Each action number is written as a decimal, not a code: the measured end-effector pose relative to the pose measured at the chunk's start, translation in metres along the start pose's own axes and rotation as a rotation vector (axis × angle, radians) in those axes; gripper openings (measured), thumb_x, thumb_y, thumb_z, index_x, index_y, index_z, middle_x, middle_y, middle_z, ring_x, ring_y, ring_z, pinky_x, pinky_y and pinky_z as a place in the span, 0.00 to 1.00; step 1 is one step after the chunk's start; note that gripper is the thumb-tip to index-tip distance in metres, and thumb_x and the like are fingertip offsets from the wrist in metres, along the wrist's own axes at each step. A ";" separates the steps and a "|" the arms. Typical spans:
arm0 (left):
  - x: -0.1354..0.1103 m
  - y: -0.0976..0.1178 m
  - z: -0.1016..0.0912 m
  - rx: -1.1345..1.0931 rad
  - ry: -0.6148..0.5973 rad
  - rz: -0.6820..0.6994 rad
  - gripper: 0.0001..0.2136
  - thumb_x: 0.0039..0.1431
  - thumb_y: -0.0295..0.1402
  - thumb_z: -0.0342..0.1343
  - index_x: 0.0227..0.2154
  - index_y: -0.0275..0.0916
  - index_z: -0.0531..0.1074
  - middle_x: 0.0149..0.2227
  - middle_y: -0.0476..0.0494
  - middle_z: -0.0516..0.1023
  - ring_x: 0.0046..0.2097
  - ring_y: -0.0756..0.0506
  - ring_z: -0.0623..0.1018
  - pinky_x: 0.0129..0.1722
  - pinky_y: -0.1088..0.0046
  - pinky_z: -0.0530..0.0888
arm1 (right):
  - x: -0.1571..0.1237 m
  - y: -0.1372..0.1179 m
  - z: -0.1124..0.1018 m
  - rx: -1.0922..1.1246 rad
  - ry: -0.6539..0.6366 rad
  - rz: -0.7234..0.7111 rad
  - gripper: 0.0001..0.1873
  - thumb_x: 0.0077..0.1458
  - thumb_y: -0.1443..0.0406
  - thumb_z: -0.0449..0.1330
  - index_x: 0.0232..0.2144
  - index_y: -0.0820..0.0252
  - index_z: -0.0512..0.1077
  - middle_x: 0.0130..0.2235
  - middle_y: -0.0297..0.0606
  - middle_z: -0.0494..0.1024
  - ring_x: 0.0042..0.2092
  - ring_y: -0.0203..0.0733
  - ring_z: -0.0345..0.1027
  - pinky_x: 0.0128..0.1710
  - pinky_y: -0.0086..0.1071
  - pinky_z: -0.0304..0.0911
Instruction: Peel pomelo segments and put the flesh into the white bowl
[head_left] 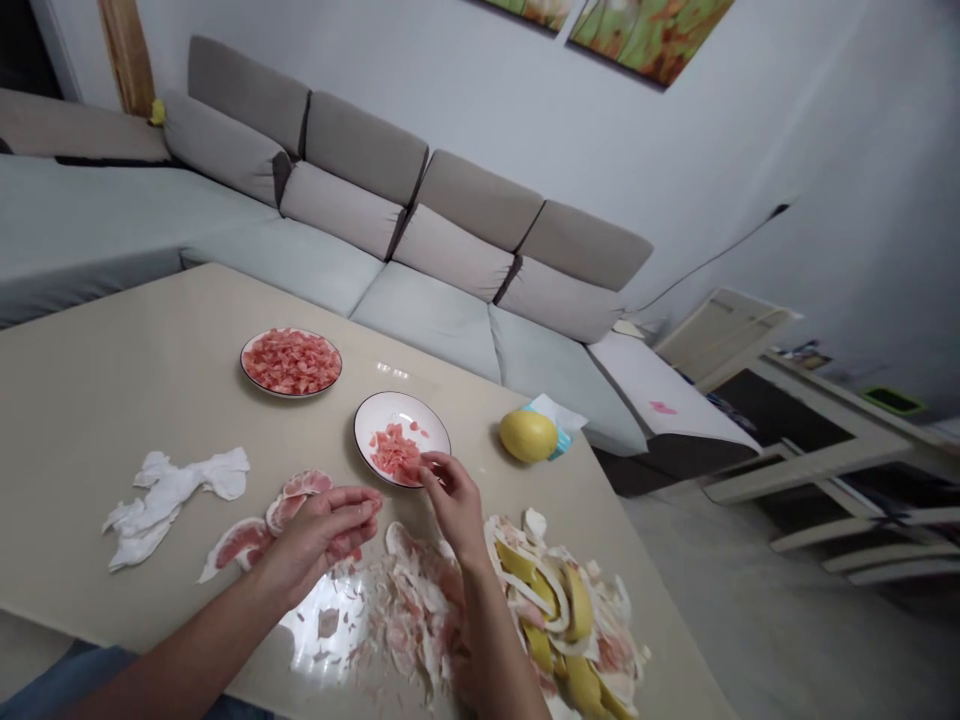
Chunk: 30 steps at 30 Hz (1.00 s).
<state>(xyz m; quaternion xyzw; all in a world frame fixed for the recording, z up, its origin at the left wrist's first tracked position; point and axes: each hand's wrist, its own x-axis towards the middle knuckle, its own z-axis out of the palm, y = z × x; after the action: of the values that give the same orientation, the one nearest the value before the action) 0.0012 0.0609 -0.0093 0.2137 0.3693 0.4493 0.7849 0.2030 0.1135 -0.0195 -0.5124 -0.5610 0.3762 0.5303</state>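
My left hand (326,530) is closed over the table, its fingers curled around a piece of pink pomelo flesh (346,545) that shows partly below them. At the near rim of a white plate (382,408), my right hand (454,502) has thumb and fingers pinched together; whatever lies between the tips is hidden. Pink pomelo pulp (391,450) sits on that plate, beside the right fingertips. Left of my left hand lie unpeeled-membrane pomelo segments (244,543). Beneath and between my forearms spreads a heap of torn pale membranes (412,610).
A fuller plate of pulp (292,362) stands farther back left. Crumpled white tissue (176,495) lies at left. A whole yellow pomelo (528,436) rests by a blue tissue pack (562,430). Thick peel (577,610) is piled right of my right forearm. Behind the table (172,330) runs a sofa (427,310).
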 end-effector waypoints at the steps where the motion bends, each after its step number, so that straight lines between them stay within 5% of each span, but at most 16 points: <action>1: -0.001 0.000 0.000 0.013 0.000 0.006 0.12 0.47 0.31 0.67 0.36 0.36 0.77 0.39 0.42 0.78 0.37 0.51 0.78 0.38 0.79 0.73 | 0.004 -0.004 0.002 -0.073 -0.029 -0.042 0.13 0.49 0.59 0.66 0.38 0.58 0.76 0.45 0.42 0.74 0.41 0.41 0.70 0.42 0.36 0.68; 4: -0.003 0.000 0.001 0.074 0.001 0.030 0.14 0.47 0.34 0.67 0.38 0.39 0.77 0.41 0.43 0.79 0.37 0.50 0.78 0.36 0.78 0.72 | 0.002 -0.019 0.005 -0.207 -0.064 -0.107 0.12 0.51 0.60 0.64 0.39 0.56 0.77 0.51 0.44 0.70 0.41 0.41 0.71 0.40 0.36 0.69; 8: -0.004 0.000 0.005 0.223 -0.009 0.127 0.16 0.46 0.37 0.66 0.39 0.38 0.76 0.39 0.41 0.80 0.40 0.45 0.78 0.39 0.72 0.73 | -0.029 -0.041 0.006 -0.199 -0.206 -0.030 0.12 0.57 0.60 0.59 0.42 0.53 0.76 0.45 0.41 0.75 0.41 0.42 0.72 0.35 0.33 0.69; 11: -0.001 -0.003 0.009 0.347 0.036 0.249 0.15 0.43 0.34 0.68 0.36 0.36 0.76 0.36 0.41 0.80 0.40 0.43 0.77 0.38 0.70 0.73 | -0.049 -0.044 0.012 -0.204 -0.273 -0.001 0.14 0.52 0.61 0.65 0.43 0.53 0.76 0.42 0.40 0.77 0.38 0.42 0.72 0.34 0.32 0.68; 15: 0.005 -0.011 0.007 0.429 0.080 0.314 0.11 0.44 0.33 0.66 0.31 0.37 0.75 0.33 0.43 0.79 0.37 0.44 0.77 0.35 0.71 0.73 | -0.058 -0.035 0.022 -0.230 -0.223 -0.049 0.06 0.53 0.62 0.63 0.34 0.55 0.79 0.33 0.39 0.79 0.34 0.42 0.72 0.33 0.32 0.66; 30: 0.010 -0.017 0.011 0.485 0.097 0.240 0.13 0.43 0.38 0.67 0.30 0.35 0.77 0.31 0.42 0.80 0.34 0.44 0.77 0.34 0.70 0.74 | -0.067 -0.014 0.028 -0.268 -0.078 -0.132 0.08 0.59 0.66 0.54 0.29 0.57 0.71 0.29 0.35 0.73 0.32 0.39 0.67 0.34 0.31 0.60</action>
<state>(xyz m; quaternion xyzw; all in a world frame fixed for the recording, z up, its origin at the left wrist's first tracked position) 0.0223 0.0614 -0.0175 0.4159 0.4750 0.4474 0.6334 0.1677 0.0494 -0.0243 -0.5254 -0.6589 0.2818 0.4587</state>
